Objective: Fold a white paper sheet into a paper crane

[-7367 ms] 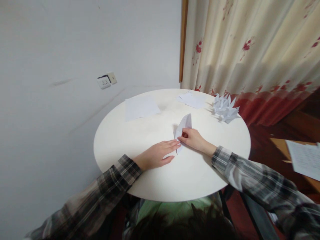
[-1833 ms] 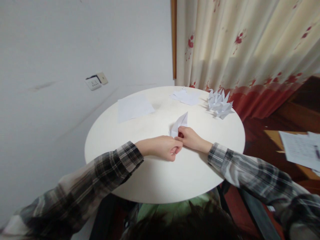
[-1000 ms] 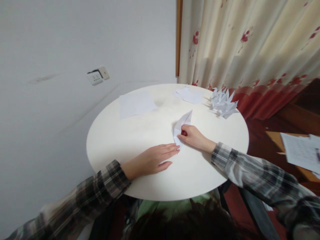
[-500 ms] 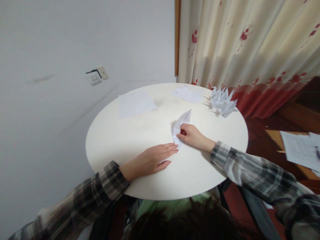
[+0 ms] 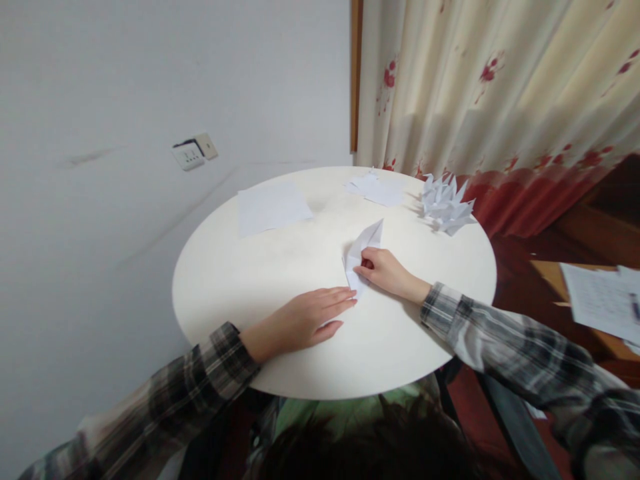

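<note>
A white paper [image 5: 364, 245], folded into a long pointed shape, lies near the middle of the round white table [image 5: 250, 280]. My left hand [image 5: 305, 319] rests flat on the table with fingers stretched out, its fingertips touching the paper's near end. My right hand [image 5: 384, 269] is curled on the paper's right side, fingers pressed down on a fold. Both arms wear plaid sleeves.
A flat white sheet [image 5: 273, 207] lies at the back left of the table, more sheets [image 5: 376, 189] at the back, and a heap of folded paper figures [image 5: 444, 205] at the back right. A flowered curtain [image 5: 490, 100] hangs behind. Printed sheets [image 5: 597, 300] lie on a wooden surface at right.
About two seconds ago my left hand was pinched at the paper beside my right; it has since flattened on the table. Since half a second ago nothing has visibly moved.
</note>
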